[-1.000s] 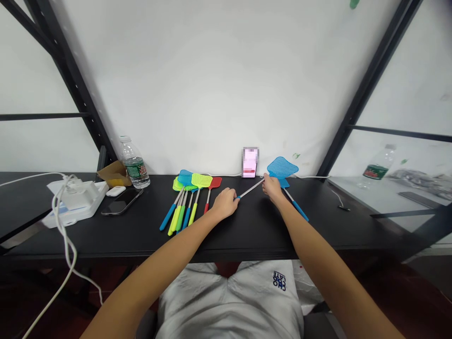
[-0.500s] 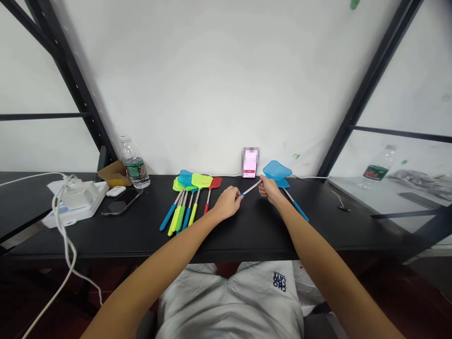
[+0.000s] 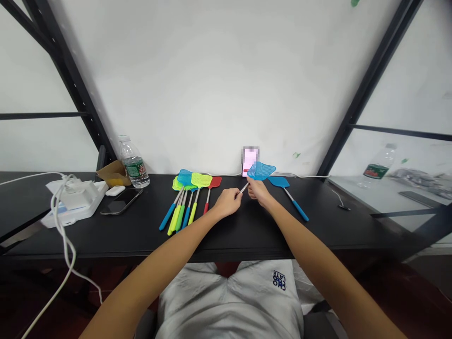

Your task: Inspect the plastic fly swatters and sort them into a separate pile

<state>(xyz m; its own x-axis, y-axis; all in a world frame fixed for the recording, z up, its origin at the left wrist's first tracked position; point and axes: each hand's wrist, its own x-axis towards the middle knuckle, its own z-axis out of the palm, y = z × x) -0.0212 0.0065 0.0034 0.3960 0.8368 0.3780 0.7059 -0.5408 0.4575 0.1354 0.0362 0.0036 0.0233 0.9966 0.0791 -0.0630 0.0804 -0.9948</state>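
Both hands hold one blue fly swatter point(image 3: 262, 170) over the black desk point(image 3: 247, 230). My left hand point(image 3: 229, 201) is closed around its handle end. My right hand point(image 3: 256, 190) pinches the thin metal rod just below the mesh head. Only a short piece of rod shows between the two hands. A second blue fly swatter point(image 3: 287, 193) lies flat on the desk to the right of my right hand. To the left of my left hand lies a pile of several fly swatters point(image 3: 189, 195) in blue, green, yellow and red.
A phone point(image 3: 249, 160) leans against the wall behind the hands. Far left stand a water bottle point(image 3: 133, 162), a dark phone point(image 3: 122, 201), an earbud case point(image 3: 115, 190), a cardboard piece point(image 3: 113, 173) and a white box with cables point(image 3: 76, 200). A cable end point(image 3: 341, 202) lies right.
My right hand has moved left towards my left hand, carrying the swatter head with it. The rod showing between the hands has grown much shorter.
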